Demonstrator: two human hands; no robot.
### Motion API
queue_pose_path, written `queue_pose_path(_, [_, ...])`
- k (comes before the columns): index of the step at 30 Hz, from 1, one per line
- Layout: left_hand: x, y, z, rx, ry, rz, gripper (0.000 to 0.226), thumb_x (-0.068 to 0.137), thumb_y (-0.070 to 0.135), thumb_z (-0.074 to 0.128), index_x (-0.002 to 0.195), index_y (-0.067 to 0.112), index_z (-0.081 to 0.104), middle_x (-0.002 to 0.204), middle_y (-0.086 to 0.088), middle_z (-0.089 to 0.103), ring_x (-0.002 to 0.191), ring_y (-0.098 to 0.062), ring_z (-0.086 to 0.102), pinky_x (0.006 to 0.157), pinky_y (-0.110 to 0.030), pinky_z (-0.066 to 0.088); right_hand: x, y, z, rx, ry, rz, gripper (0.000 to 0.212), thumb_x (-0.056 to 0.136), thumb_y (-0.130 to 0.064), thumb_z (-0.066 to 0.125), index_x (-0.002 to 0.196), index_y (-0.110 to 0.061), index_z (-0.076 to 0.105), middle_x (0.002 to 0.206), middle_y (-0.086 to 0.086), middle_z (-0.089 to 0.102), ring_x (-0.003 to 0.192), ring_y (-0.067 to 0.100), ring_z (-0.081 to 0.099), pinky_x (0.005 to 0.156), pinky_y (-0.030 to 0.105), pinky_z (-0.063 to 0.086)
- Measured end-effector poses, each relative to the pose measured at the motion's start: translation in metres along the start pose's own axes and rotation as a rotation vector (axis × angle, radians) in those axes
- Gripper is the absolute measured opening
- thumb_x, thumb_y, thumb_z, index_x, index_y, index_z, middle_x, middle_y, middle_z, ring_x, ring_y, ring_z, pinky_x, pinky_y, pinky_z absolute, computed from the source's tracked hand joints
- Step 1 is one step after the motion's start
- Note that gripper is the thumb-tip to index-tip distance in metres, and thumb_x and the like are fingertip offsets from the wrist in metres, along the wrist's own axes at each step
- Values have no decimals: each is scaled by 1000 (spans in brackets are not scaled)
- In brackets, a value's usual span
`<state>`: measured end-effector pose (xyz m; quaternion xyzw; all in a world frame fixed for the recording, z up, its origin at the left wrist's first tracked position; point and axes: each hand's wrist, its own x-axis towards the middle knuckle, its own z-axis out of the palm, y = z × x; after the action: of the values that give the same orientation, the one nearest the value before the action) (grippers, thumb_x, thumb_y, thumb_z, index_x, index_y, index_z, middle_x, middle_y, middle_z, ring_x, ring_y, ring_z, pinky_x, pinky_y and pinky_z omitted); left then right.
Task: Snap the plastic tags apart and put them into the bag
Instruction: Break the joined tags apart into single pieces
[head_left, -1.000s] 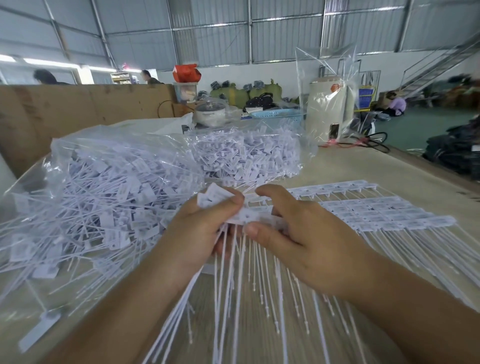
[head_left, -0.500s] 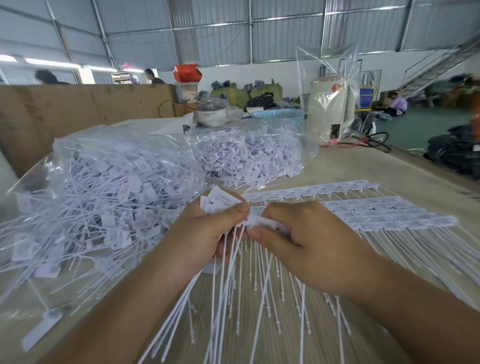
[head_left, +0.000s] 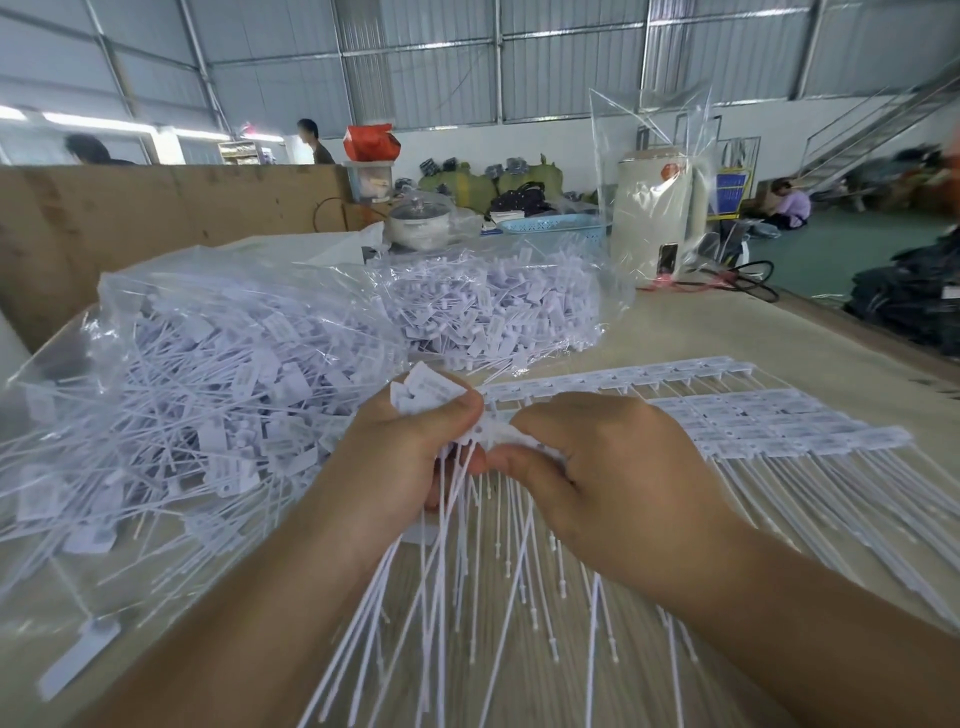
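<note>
White plastic tags, flat rectangular heads on long thin stems, show in several lots. Largest: clear crinkled plastic bag (head_left: 218, 364), lying on its side to the left of the left hand, stuffed with loose tags in a tangle, stems poking every way. Second clear bag of tags (head_left: 498, 306) sits beyond both hands, further back on the pale wooden table (head_left: 727, 332). Right of the right hand: unsnapped tag sheets (head_left: 769, 421), heads joined in neat rows, stems combed parallel and running off toward the near right edge; the stack lies flat on the table, just beside the right hand.

Left hand (head_left: 410, 467) clamped round a fistful of separated tags (head_left: 426, 392); heads stick up above the thumb, smooth stems fan down below the palm. Right hand (head_left: 597, 478) pinches a joined tag strip (head_left: 498, 434) between thumb and forefinger. The two hands are close together, thumbs nearly meeting across the strip, which bridges the gap between them. Stems hang from the strip under both hands, ends spread over the table.

One loose tag (head_left: 78, 660) lies flat on the table, well left of the left forearm, near the bag's mouth.
</note>
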<state>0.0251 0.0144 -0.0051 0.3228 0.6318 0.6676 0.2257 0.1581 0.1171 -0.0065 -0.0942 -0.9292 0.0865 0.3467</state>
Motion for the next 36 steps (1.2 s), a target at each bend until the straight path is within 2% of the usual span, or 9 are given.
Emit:
queue_pose_path(3, [0,5,-6,39,-32,-27,16,87,24,67,77,12,67,52,-6,63,38,-14,54,39,-20,39,0,-4,-1,-82,36,-60,38,91,-39,54,65,-21,35,58,-8,33,52,25,48,48,32,35])
queue_pose_path(7, [0,8,-10,23,-88,-141,25,83,25,70,58,19,70,51,-7,56,37,-15,46,38,-19,34,-1,-8,-4,-158,57,-135,30,85,-31,61,62,-16,50,56,0,47,47,28,51,41,33,38])
queue_pose_path(11, [0,10,-9,-61,-172,-271,24,66,28,71,46,18,62,45,-4,46,31,-11,31,35,-16,28,-1,-9,-3,-269,69,-175,27,65,-9,80,57,-13,54,52,3,45,39,28,44,36,29,36])
queue_pose_path(14, [0,9,-7,-60,-115,-275,28,73,24,71,48,18,62,45,-4,45,30,-11,31,34,-15,27,-1,-6,-1,-274,51,-162,27,63,-7,80,56,-12,54,52,3,45,39,27,44,37,28,37])
queue_pose_path(20, [0,3,9,238,171,144,13,89,20,67,77,17,62,47,3,59,39,-11,53,45,-28,38,3,-2,1,-239,19,-101,21,76,-12,70,61,-11,56,56,6,52,45,31,52,39,35,43])
queue_pose_path(28, [-1,-3,16,353,266,258,12,92,24,63,81,21,59,60,5,64,42,-2,54,39,-16,39,5,-2,3,-242,59,-101,21,80,-18,61,61,-11,55,55,5,51,44,30,51,39,31,35])
queue_pose_path(30, [1,-6,18,372,272,251,6,92,25,63,89,21,60,65,3,65,48,-2,58,40,-15,40,5,0,4,-268,29,-98,19,79,-16,62,62,-11,56,56,5,52,45,31,52,39,32,37])
queue_pose_path(33, [1,-7,19,413,282,256,29,93,29,61,118,14,57,68,7,66,50,-2,60,39,-13,39,4,0,4,-287,17,-87,20,81,-19,57,63,-11,58,57,6,53,46,32,53,39,33,39])
queue_pose_path(36, [-1,-7,22,491,286,340,27,94,31,59,117,19,55,67,4,64,51,-4,59,41,-13,40,6,-2,4,-285,29,-79,23,83,-22,52,63,-11,57,56,6,53,46,32,52,40,33,38])
